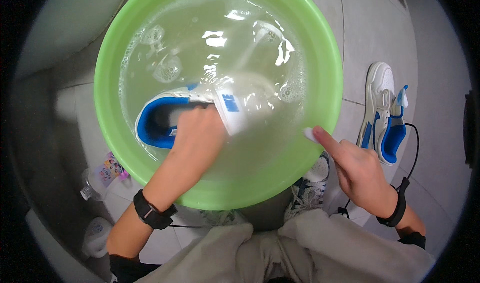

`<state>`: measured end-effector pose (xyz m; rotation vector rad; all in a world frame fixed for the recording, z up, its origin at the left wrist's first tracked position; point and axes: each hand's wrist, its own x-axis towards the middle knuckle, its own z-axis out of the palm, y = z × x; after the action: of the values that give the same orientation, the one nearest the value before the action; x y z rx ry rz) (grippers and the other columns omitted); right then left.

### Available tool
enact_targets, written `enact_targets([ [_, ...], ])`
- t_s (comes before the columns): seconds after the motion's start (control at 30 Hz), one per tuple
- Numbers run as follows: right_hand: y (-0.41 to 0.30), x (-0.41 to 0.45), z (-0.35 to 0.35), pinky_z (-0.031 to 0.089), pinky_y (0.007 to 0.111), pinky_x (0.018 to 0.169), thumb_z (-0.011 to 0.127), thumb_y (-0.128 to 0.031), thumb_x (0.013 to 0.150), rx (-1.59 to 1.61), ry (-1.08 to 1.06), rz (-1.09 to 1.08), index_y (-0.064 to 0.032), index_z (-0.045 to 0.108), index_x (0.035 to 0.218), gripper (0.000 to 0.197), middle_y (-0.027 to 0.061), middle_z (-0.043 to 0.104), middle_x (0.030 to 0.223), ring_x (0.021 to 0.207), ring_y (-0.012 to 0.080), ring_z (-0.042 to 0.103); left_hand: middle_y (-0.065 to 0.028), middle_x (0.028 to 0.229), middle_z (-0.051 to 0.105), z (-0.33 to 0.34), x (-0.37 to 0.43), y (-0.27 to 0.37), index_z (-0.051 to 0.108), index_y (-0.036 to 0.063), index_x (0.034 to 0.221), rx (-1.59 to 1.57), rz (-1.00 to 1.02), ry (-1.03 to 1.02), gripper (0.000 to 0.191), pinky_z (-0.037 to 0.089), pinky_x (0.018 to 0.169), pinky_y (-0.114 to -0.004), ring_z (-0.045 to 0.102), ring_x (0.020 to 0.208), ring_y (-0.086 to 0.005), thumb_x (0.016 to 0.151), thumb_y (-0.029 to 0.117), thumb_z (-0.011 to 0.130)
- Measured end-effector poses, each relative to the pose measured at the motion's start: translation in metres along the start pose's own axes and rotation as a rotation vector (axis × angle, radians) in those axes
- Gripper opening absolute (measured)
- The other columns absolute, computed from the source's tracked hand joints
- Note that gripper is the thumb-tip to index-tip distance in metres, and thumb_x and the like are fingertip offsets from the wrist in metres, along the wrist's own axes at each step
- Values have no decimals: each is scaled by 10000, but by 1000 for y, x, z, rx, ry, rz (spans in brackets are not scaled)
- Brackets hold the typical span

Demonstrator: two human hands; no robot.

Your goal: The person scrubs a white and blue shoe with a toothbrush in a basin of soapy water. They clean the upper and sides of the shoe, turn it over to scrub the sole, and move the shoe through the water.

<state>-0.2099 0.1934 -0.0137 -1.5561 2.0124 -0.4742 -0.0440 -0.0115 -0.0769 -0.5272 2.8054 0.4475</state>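
A large green plastic basin [332, 69] holds cloudy, sudsy water. In it lies a white Nike sneaker [176, 94] with a blue lining, its opening facing up and its toe under the water. My left hand [200, 129] reaches into the sneaker's opening beside the raised white tongue [229, 106]; its fingertips are hidden inside, so its hold cannot be seen. At the basin's right wall, my right hand [354, 163] holds a small white object [310, 135], perhaps a brush's end, between index finger and thumb. The rest of that object is unclear.
A matching white and blue sneaker [380, 114] lies on the tiled floor to the right, near a black cord [417, 144]. Left of the basin are a clear plastic bottle with a printed label [95, 180] and a white plastic container [98, 236]. My patterned shoe [309, 193] touches the basin's near side.
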Motion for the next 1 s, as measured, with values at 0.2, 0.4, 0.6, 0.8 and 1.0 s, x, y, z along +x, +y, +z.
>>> enact_targets([
  [0.2,2,-5,5,383,327,380,503,14,700,-24,23,18,-160,426,1265,596,70,340,547,393,217,401,-147,678,568,7,-6,2,563,30,700,86,43,-20,206,452,548,-385,561,635,-318,615,171,687],
  [0.4,2,-4,0,390,342,415,487,49,678,-13,-37,48,-127,410,1264,617,90,387,556,433,242,437,-171,814,586,-17,-26,-1,550,-29,898,-87,-71,93,371,462,641,-358,565,707,-306,639,176,717],
  [0.6,4,-1,11,415,352,401,504,8,687,21,75,50,-138,399,1269,609,87,428,572,431,249,466,-152,746,605,-37,-37,-7,547,-53,902,-644,-264,70,337,471,629,-304,597,657,-237,653,113,703],
  [0.8,-19,13,-1,432,415,465,487,-80,804,267,86,179,-58,354,1259,474,171,548,665,554,329,548,-102,1064,557,-68,-57,-8,410,-49,1186,-1137,-381,114,628,418,848,-275,543,947,-162,648,79,707],
  [1.0,-46,41,-5,411,368,503,482,-128,843,556,203,47,-8,348,1242,437,171,508,628,531,294,511,-83,1016,570,-72,-69,-10,459,-30,1110,-1586,-401,409,514,443,783,-261,556,894,-129,667,176,619],
])
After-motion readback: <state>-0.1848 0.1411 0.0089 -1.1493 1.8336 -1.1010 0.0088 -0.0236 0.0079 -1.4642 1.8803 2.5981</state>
